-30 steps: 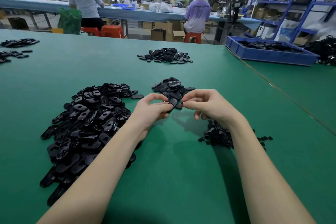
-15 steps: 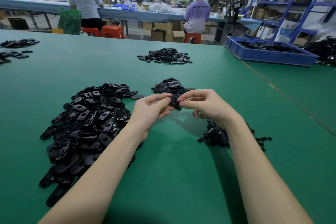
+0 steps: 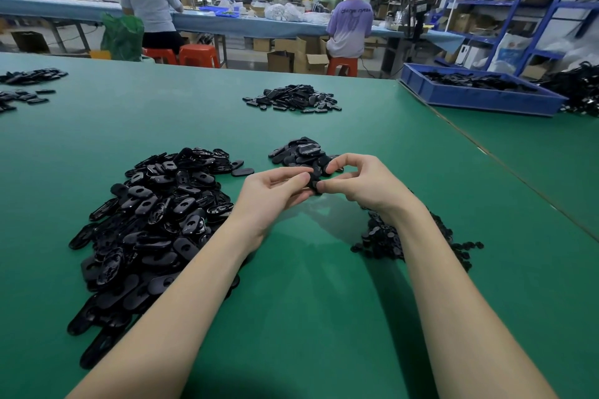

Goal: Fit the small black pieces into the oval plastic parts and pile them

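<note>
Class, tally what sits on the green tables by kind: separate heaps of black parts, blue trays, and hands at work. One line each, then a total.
Heaps of black parts: 6, the big heap the largest
Blue trays: 1
Hands, left hand and right hand: 2
Total: 9

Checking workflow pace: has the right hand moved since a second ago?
No: the right hand still pinches the oval part before the small pile.
</note>
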### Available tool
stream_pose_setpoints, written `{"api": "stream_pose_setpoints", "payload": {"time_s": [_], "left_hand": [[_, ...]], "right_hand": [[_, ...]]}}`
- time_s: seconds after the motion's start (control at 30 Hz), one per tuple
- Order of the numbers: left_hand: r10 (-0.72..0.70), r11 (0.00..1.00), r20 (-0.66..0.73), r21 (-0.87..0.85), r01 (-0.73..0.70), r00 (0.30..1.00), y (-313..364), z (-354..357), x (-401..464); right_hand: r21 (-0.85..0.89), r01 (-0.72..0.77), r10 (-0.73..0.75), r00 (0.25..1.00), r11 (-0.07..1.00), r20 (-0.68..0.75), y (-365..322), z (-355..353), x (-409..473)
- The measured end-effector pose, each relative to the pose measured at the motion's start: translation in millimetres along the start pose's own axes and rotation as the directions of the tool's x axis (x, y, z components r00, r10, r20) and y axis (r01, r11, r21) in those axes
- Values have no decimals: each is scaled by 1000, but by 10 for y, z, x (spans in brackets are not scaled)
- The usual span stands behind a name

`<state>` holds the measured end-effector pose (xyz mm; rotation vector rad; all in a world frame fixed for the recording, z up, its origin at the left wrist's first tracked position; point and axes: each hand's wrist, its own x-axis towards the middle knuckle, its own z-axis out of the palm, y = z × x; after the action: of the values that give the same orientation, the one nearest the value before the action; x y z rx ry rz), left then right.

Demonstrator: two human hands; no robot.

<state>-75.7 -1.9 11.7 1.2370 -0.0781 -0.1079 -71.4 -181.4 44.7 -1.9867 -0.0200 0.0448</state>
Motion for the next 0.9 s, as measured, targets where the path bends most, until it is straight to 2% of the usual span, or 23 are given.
{"api": "stream_pose_setpoints", "payload": {"time_s": [0.23,0.4,0.67,0.83,0.9], "left_hand": [[30,995,8,90,-30,1000,19,-17,-10],[32,987,2,158,-32,999,28,-19,-10],[-92,996,34,-3,92,995,74,-9,-9],[-106,986,8,131,104,994,58,-6,-31],[-111,986,-1,122,110,994,54,-17,-27]], "right_hand": [[16,8,-8,1000,1000,-17,0,49,31],[-36,-73,72,997,997,-36,21,54,59],[38,-102,99,992,994,74,54,-11,30],[23,-67,64,993,998,97,79,41,23],[27,-55,52,993,998,106,76,55,21]]}}
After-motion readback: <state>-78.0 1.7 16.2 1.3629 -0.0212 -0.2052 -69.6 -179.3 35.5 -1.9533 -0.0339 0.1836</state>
